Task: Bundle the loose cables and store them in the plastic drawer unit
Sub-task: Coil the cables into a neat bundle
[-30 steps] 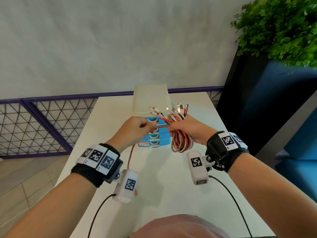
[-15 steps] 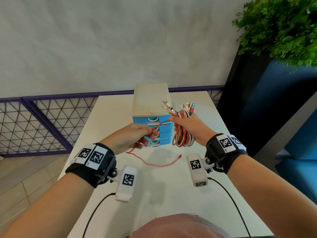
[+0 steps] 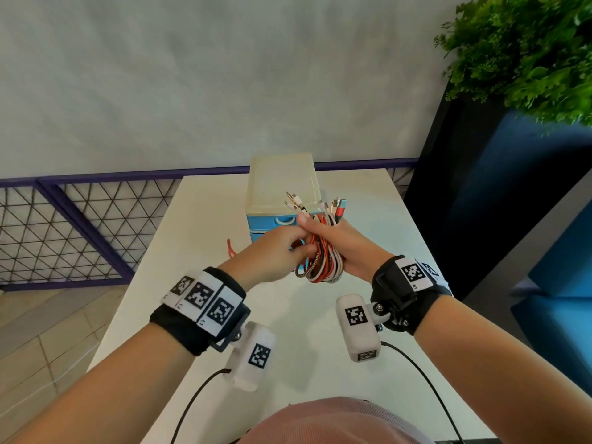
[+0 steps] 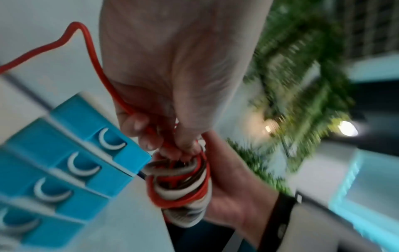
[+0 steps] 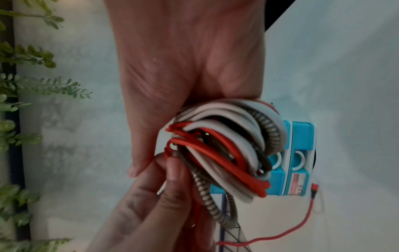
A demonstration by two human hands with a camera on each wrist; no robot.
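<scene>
My right hand [image 3: 339, 248] grips a folded bundle of red, white and braided cables [image 3: 322, 267] in the air in front of the drawer unit. Plug ends [image 3: 307, 203] stick up above its thumb. The bundle [image 5: 226, 153] fills the right wrist view. My left hand [image 3: 282, 251] presses against the bundle and pinches a thin red cable [image 4: 95, 56], which trails away to the left. Its free end [image 5: 314, 187] lies on the table. The plastic drawer unit [image 3: 282, 184] has a cream top and several blue drawers [image 4: 71, 167], all closed.
The white table [image 3: 304, 347] runs from my body to the grey wall. A purple mesh railing [image 3: 80, 225] stands at the left. A dark blue planter with a green plant [image 3: 528, 52] borders the right side.
My left hand moved right and up with the red cable, from in front of the drawers to the bundle. The cable's slack shifted from the middle of the table to the left.
</scene>
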